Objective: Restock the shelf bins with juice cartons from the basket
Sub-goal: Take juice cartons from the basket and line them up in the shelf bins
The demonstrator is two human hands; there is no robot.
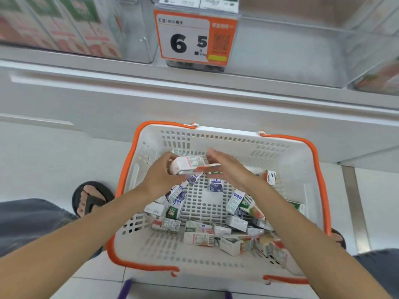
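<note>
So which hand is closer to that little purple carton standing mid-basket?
Right. The right hand is just above the small purple carton; the left hand, gripping a white-and-red carton, is further left.

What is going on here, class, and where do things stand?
A person reaches over a white basket on the floor. The left hand grips a small juice carton above it, and the right hand, held open, is at the carton's other end. Many cartons lie in the basket; the shelf bins are above.

Perforated matt white plastic basket (287,152), printed paperboard juice cartons (199,237), clear glossy plastic shelf bins (138,50).
</note>
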